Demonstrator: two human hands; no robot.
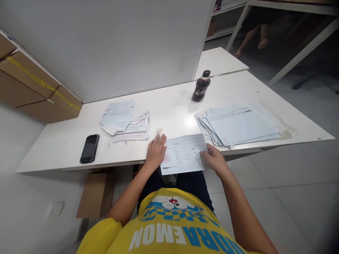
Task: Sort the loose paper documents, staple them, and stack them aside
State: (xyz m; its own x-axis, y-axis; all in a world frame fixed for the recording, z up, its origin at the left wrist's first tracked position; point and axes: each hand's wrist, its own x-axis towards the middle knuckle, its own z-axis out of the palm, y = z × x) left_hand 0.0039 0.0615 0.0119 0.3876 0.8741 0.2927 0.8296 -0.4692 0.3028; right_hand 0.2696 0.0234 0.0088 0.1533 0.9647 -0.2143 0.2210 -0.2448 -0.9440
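A printed paper sheet with a round red stamp and "PONY" lettering hangs partly over the table's near edge. Its right side is pinched between the thumb and fingers of my right hand. By the sheet's left edge, my left hand lies palm down, fingers together over a small cream-coloured block. Only the block's far end shows past the fingertips, so its kind is unclear. To the left is an untidy stack of papers; a second stack lies to the right.
A black phone lies on the white table at left. A dark drink bottle stands upright at the back. Cardboard boxes fill the left corner, and a grey panel borders the far edge. A person's legs show beyond.
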